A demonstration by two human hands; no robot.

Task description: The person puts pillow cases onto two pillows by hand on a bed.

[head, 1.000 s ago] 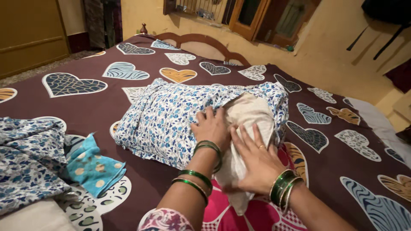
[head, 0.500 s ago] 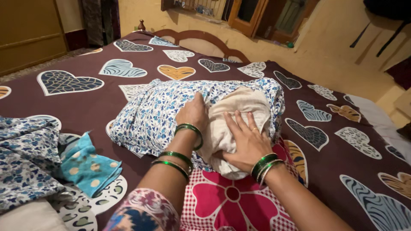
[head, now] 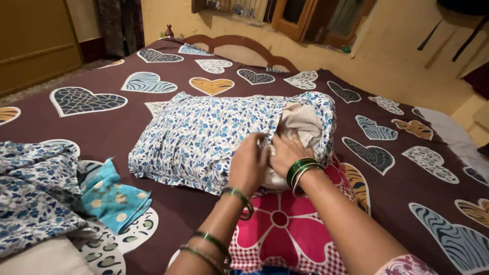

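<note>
Fingers of left hand [head: 249, 163] gripping floral pillowcase [head: 204, 135] edge, right hand [head: 286, 152] fingers clutching beige pillow [head: 301, 121], on heart-patterned bed [head: 102, 127]

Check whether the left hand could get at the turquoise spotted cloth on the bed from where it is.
Probably yes: the turquoise cloth lies uncovered to the left hand's side, only bare bedsheet between. The hand now grips the floral pillowcase.

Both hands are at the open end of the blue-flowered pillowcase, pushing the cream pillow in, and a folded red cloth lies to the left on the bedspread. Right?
Not quite. The head view shows the folded cloth is turquoise with pale spots, not red. The rest stands: left hand and right hand work the cream pillow at the pillowcase opening.
</note>
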